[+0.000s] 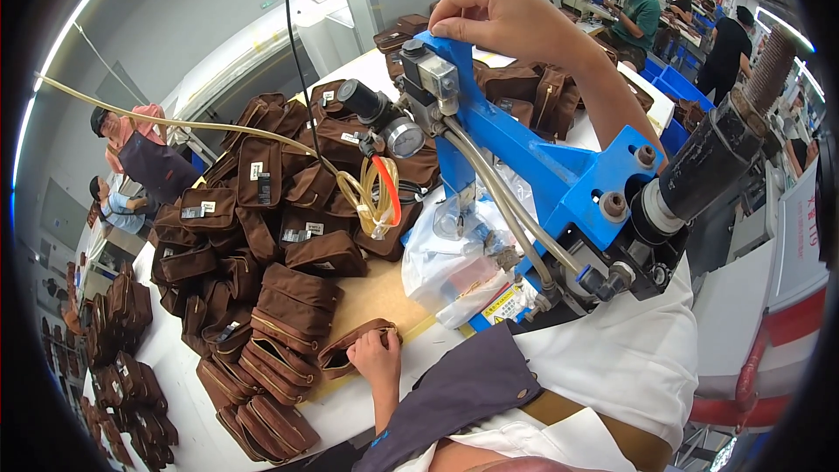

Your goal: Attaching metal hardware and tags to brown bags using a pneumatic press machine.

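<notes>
**Open brown pouch under the left hand**

A small dark-brown fabric pouch [337, 358] with rounded ends and a brassy zipper lies at the near edge of a flat tan board [367, 299] on the white worktable [348, 399]. Its long mouth gapes, showing a dark interior; the zipper runs along the rim, and the cloth looks soft and matte. It sits slightly aslant, just right of a stack of matching brown zippered pouches [295, 301].

The left hand [377, 358] holds the pouch by its near rim, fingers bent close together over the edge. The right hand [502, 19] is raised, fingers curled and thumb lowered, at the top of a bright-blue metal machine arm [535, 147]; whether it grips cannot be told.

Behind the stack, more brown pouches are heaped, several bearing white tags [208, 209]. A crumpled translucent white plastic bag [437, 275] lies beside the board, near the machine arm.
</notes>
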`<state>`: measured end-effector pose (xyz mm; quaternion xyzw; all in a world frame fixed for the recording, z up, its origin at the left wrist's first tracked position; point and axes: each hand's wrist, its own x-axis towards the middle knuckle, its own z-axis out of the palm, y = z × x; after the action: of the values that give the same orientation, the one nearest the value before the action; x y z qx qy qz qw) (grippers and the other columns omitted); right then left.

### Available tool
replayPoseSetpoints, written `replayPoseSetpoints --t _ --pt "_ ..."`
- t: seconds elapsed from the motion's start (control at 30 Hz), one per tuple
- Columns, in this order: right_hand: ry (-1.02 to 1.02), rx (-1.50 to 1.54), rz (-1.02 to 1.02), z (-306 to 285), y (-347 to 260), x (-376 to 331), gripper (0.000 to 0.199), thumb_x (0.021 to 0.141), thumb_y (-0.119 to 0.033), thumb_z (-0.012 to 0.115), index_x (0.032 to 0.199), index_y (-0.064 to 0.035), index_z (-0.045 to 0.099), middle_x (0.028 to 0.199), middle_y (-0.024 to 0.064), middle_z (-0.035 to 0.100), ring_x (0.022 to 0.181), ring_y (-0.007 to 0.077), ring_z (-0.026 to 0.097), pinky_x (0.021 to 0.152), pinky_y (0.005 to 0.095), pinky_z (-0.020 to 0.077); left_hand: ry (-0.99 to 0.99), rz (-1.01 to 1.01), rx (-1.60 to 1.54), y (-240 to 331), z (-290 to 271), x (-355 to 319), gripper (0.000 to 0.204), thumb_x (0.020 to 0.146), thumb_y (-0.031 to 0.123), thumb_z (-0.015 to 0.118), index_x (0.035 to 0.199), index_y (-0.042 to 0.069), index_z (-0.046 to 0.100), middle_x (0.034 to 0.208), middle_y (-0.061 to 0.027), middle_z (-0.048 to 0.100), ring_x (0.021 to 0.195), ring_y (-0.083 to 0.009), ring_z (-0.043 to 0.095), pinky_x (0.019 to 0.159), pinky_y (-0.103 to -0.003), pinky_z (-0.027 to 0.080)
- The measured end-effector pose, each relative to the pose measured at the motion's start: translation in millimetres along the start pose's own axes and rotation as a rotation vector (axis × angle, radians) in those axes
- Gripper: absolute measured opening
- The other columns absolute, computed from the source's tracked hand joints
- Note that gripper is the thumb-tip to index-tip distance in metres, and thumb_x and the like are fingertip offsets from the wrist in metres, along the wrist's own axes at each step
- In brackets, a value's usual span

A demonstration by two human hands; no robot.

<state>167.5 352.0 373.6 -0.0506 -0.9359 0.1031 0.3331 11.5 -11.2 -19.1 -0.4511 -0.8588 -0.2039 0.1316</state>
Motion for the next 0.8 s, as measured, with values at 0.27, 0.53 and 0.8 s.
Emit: replayPoseSetpoints --t 0.27,0.53,0.8 --pt "0.026 -0.001 0.051 -5 -8 0 0.022 0.087 -0.02 0.066 0.097 -0.0009 0.071 0.087 0.0129 0.063 0.081 0.0252 0.062 0.073 0.0338 0.0489 0.035 0.0 -0.035 0 0 0 0.023 0.077 0.026 0.069 0.073 0.009 0.055 0.07 -0.0067 0.057 0.073 -0.0246 0.055 0.076 -0.038 0.037" --pt "-0.004 0.004 0.079 -10 11 -5 0.022 0.09 -0.021 0.063 0.102 -0.0038 0.071 0.093 0.0107 0.065 0.084 0.0244 0.063 0.075 0.0331 0.0489 0.021 0.008 -0.016 0 0 2 0.024 0.079 0.028 0.069 0.073 0.009 0.055 0.07 -0.0066 0.058 0.072 -0.0256 0.056 0.075 -0.039 0.038" --pt "-0.006 -0.069 -0.108 -1 19 -16 0.025 0.091 -0.014 0.059 0.112 -0.0071 0.07 0.102 0.0068 0.064 0.083 0.0177 0.062 0.07 0.0278 0.0507 -0.008 -0.009 -0.02 1 -1 2 0.023 0.078 0.028 0.07 0.074 0.01 0.056 0.071 -0.0062 0.059 0.073 -0.0255 0.057 0.075 -0.039 0.038"
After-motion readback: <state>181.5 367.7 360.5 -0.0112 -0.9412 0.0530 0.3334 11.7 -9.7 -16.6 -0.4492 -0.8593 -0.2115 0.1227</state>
